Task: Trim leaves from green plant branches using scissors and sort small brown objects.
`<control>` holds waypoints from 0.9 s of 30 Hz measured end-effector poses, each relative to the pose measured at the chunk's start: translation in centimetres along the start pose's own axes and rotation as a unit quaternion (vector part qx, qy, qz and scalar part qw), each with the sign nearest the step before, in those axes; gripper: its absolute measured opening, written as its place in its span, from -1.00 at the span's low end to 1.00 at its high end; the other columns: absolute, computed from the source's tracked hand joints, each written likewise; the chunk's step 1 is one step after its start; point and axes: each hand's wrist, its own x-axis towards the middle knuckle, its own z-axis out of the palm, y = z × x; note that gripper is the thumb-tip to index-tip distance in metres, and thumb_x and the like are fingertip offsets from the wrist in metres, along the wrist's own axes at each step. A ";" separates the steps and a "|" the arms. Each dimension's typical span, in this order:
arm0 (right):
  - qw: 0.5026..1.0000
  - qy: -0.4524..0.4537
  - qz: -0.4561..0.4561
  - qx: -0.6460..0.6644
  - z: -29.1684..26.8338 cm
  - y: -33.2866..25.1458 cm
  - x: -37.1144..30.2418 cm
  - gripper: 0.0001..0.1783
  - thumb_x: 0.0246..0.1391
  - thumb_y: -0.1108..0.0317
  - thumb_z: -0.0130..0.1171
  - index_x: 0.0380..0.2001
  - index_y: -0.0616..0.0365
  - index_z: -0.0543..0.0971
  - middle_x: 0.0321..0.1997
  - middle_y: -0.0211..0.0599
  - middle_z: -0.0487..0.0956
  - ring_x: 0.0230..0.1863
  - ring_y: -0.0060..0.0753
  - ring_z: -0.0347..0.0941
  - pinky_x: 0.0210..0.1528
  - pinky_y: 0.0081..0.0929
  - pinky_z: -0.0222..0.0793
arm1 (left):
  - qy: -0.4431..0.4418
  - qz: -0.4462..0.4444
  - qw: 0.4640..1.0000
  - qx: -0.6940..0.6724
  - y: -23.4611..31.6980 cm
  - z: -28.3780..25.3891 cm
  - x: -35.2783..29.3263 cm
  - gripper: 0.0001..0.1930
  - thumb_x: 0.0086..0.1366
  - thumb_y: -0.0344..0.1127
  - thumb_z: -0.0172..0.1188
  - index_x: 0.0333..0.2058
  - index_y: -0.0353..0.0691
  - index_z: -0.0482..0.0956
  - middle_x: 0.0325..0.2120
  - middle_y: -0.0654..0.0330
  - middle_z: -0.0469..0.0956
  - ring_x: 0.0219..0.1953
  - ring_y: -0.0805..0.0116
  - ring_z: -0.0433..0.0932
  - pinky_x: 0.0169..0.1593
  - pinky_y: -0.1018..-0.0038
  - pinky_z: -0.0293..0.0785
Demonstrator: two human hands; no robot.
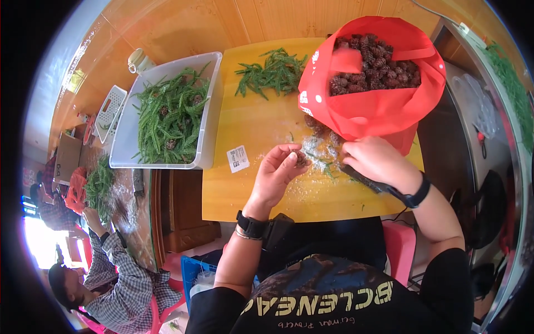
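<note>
My left hand (278,173) pinches a small brown pine cone (301,159) between thumb and fingertips, above the yellow table (250,195). Opposite it, my right hand (375,161) is closed with its fingers curled; what they hold, if anything, is hidden. A long black object (361,179) lies under that hand, its kind unclear. White flakes (321,153) and bits of green sprig are scattered between my hands. Loose pine cones (315,124) rest just beyond, against a red bag (384,111) filled with pine cones (375,67).
A clear plastic bin (214,111) of green sprigs (169,119) and some cones stands left. More artificial sprigs (272,72) lie at the table's far side, a white label card (238,159) nearer. Another person (119,278) works at a table on the left.
</note>
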 end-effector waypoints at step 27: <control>0.951 0.253 -0.056 0.171 1.6 -5.5 1.1 -0.90 0.20 0.43 -0.14 -0.32 0.26 0.31 -0.46 -0.23 0.49 -0.45 -0.50 0.46 -0.39 -0.54 0.39 | -0.050 -0.009 0.985 -0.162 -1.4 -0.5 -1.9 -0.83 0.22 -0.46 0.07 -0.20 -0.23 0.37 -0.19 0.10 0.47 -0.11 0.23 0.49 0.00 0.41 0.44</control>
